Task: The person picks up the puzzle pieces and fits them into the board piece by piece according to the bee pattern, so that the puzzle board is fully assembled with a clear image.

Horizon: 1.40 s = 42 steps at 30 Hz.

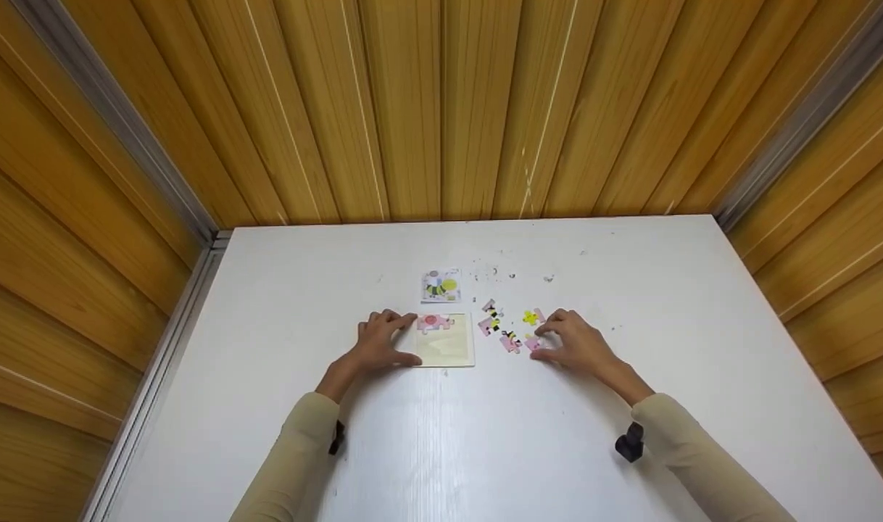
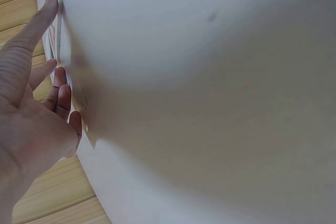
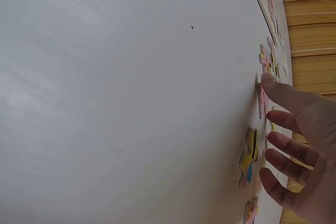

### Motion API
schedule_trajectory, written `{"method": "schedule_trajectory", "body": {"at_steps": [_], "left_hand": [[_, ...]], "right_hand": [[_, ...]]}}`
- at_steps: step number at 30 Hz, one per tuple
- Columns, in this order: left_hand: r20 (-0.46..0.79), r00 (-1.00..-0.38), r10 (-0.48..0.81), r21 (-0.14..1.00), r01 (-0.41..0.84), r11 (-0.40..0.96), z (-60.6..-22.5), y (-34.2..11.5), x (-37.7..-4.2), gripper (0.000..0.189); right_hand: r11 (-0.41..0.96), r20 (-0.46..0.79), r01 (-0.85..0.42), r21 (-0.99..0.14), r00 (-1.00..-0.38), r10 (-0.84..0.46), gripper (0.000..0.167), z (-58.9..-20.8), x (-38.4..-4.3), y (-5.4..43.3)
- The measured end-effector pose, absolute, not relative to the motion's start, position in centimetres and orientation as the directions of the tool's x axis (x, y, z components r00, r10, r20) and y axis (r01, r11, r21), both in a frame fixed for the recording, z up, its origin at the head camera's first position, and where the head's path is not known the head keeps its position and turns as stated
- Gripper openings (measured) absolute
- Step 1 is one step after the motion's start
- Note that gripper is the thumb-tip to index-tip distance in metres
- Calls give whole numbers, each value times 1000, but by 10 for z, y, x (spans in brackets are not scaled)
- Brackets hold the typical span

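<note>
A shallow light-wood puzzle tray (image 1: 445,348) lies on the table, with a pink piece (image 1: 433,322) in its upper left corner. My left hand (image 1: 380,339) rests at the tray's left side, the nearly straight thumb at the lower corner and the index finger at the upper one. To the tray's right, my right hand (image 1: 575,342) pinches a pink puzzle piece (image 1: 533,342) between thumb and index finger, close over the table. In the right wrist view its other fingers (image 3: 289,166) are spread and loosely bent. Several loose pieces (image 1: 489,325) lie between the tray and this hand.
Behind the tray lies a picture card (image 1: 441,287) with a bee on it. A yellow piece (image 1: 532,317) sits just beyond my right fingertips. Small dark marks dot the white table (image 1: 441,442) farther back. Wood-patterned walls (image 1: 412,109) stand at the back and sides.
</note>
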<state>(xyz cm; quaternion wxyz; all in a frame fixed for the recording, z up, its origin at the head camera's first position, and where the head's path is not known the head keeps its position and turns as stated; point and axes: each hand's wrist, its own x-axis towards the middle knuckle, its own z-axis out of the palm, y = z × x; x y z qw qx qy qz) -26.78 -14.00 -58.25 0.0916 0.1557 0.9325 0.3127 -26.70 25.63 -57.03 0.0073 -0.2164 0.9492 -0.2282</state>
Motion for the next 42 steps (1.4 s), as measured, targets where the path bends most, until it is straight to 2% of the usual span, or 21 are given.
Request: {"method": "schedule_trajectory", "body": {"at_steps": [10, 22, 27, 38, 42], "left_hand": [[-81, -933, 350, 601, 234, 764, -582, -140, -268, 87], [-91, -935, 342, 609, 220, 762, -582, -140, -268, 87], [-85, -937, 338, 610, 219, 761, -583, -139, -269, 86], [-83, -937, 339, 594, 227, 772, -583, -139, -268, 87], [-86, -937, 338, 601, 222, 768, -582, -139, -268, 87]], "right_hand": [[787, 32, -430, -443, -885, -465, 36, -565, -269, 263], [781, 63, -434, -449, -888, -456, 23, -567, -270, 271], [771, 87, -460, -441, -877, -473, 29, -567, -270, 271], [818, 110, -372, -438, -925, -363, 44, -573, -263, 258], [820, 113, -366, -440, -928, -354, 44, -575, -263, 257]]}}
